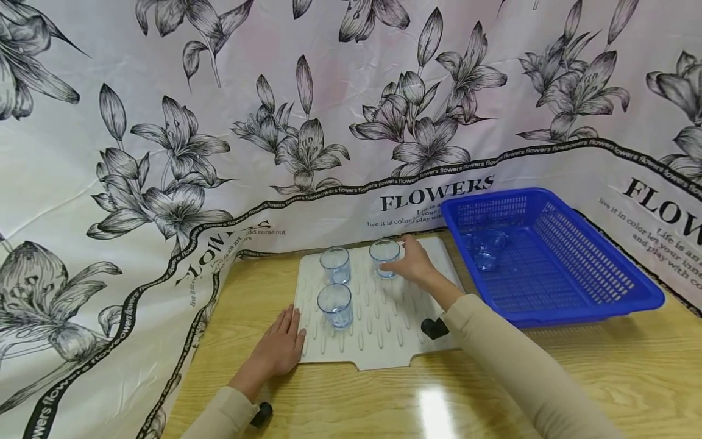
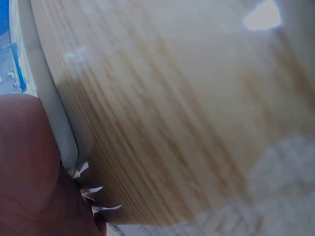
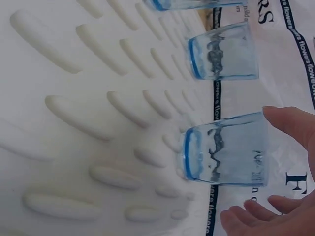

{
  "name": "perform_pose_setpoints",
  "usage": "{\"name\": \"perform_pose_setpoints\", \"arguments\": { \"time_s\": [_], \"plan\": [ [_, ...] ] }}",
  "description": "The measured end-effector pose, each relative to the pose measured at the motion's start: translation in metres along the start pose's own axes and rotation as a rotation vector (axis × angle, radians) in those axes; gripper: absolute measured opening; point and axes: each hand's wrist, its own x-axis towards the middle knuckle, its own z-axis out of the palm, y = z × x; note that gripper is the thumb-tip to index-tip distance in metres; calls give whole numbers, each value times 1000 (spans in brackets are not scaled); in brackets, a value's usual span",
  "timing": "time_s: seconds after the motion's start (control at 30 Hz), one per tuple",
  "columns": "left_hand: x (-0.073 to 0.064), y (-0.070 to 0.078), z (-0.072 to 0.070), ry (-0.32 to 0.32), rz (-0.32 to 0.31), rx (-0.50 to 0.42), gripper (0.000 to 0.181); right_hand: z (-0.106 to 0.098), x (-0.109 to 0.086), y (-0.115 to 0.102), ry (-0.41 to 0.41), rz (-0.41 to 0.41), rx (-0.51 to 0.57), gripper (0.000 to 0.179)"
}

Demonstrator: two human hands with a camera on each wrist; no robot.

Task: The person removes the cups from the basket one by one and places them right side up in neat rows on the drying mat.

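Note:
A white ridged draining board (image 1: 378, 341) lies on the table with three clear bluish glasses standing on it. My right hand (image 1: 414, 263) is around the back-right glass (image 1: 382, 255), thumb on one side and fingers on the other. In the right wrist view the thumb is close to that glass (image 3: 229, 150), and the fingers (image 3: 251, 214) are spread apart from it. My left hand (image 1: 282, 347) rests on the board's left edge, fingers straight. The other glasses, a back-left glass (image 1: 336, 265) and a front-left glass (image 1: 336, 306), stand nearest to it.
To the right of the board sits a blue plastic basket (image 1: 576, 274), with at least one more glass (image 1: 487, 251) at its left end. A flower-print cloth (image 1: 329, 213) hangs behind the wooden table (image 1: 340, 402).

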Motion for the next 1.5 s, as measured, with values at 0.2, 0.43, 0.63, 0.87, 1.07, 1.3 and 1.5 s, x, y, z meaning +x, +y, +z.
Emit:
{"name": "perform_pose_setpoints", "arguments": {
  "time_s": [0.2,0.43,0.63,0.87,1.07,1.3,1.5],
  "plan": [
    [0,-1,1,6,-3,-5,64,-11,-8,-12,-27,0,-54,96],
    [1,-1,4,12,9,-5,64,-25,-16,-23,-67,-7,-113,102],
    [0,-3,3,10,11,2,63,-37,-21,-38,-106,-34,-179,102],
    [-1,-1,2,12,9,-8,64,-53,-29,-55,-147,-97,-241,91],
    [0,1,1,12,12,1,63,-71,-39,-62,-154,-149,-266,78],
    [1,2,0,10,8,-2,63,-102,-51,-60,-117,-234,-320,63],
    [0,0,0,9,-2,-4,64,-135,-53,-46,-104,-239,-375,60]
  ]
}}
